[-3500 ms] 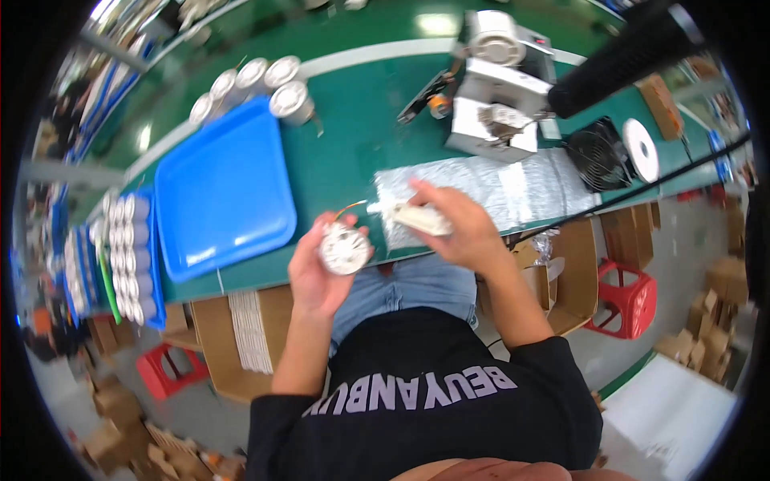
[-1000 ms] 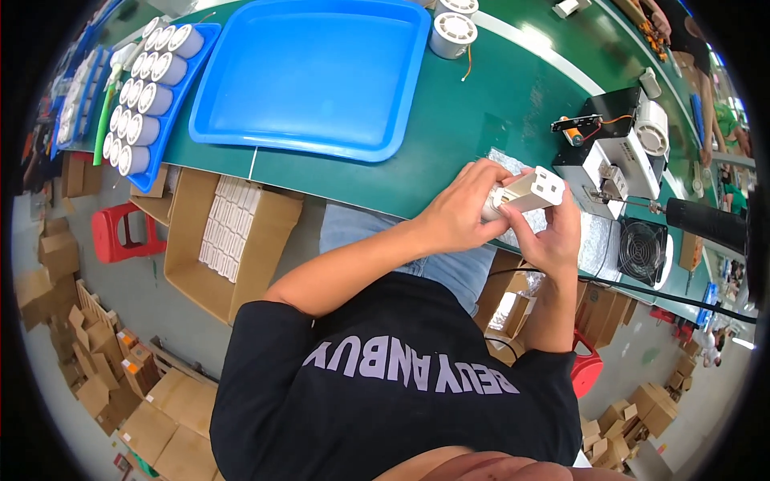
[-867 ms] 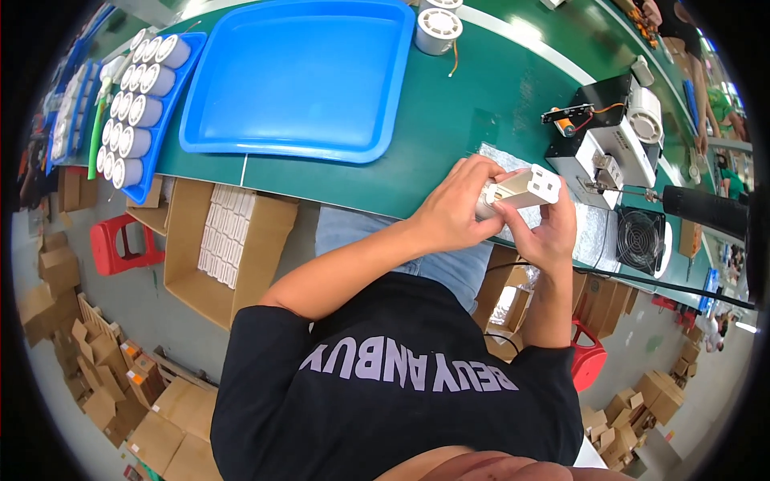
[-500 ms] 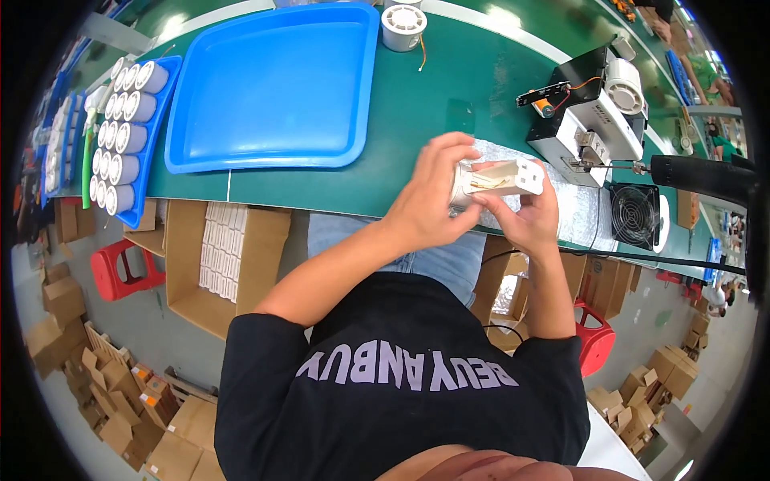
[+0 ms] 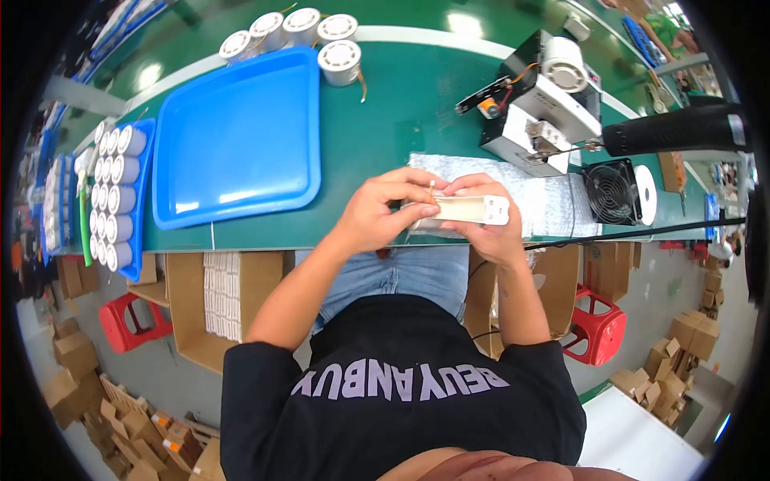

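A white plastic housing [image 5: 464,210], long and hollow with its open face up, is held over the front of the green bench. My right hand [image 5: 499,232] is closed around its squared end, thumb on the near side and fingers on the far side. My left hand [image 5: 383,210] is pinched at the other end. From its fingertips a thin wire [image 5: 433,192] with a small pale tip sticks up. My left fingers hide how that end of the housing is shaped.
To the left lie a blue tray [image 5: 241,144] and another tray of white cylinders [image 5: 120,199]. Several vented round units [image 5: 340,62] stand behind. At right are a soldering machine [image 5: 537,120], a black-handled tool [image 5: 674,132], bubble wrap [image 5: 545,196], a black fan [image 5: 611,192] and a black cable [image 5: 634,234].
My left hand has shifted from wrapping the housing's left end to pinching the wire, which lay inside the housing before. The housing has turned more level. The whole view has shifted.
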### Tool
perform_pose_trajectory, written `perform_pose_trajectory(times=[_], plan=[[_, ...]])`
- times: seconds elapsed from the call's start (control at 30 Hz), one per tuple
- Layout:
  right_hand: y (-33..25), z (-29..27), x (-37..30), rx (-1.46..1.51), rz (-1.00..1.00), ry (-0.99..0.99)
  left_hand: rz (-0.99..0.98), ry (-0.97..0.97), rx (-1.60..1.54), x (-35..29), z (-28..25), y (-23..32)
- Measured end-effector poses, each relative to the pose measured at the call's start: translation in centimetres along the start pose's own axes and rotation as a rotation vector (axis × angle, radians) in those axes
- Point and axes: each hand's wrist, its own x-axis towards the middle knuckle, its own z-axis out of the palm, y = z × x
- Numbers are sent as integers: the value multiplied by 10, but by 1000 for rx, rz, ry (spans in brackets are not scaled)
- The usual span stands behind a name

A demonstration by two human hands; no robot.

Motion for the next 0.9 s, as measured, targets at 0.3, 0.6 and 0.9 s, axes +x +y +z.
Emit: perform_pose_trajectory(times=[0.3, 0.6, 0.9], plan=[[-91, -81, 85, -645, -533, 874, 178, 487, 65, 8, 50, -13], [-138, -111, 98, -485, -593, 585, 191, 442, 179, 11, 54, -18], [-120, -92, 169, -494, -521, 787, 82, 392, 55, 7, 50, -15]])
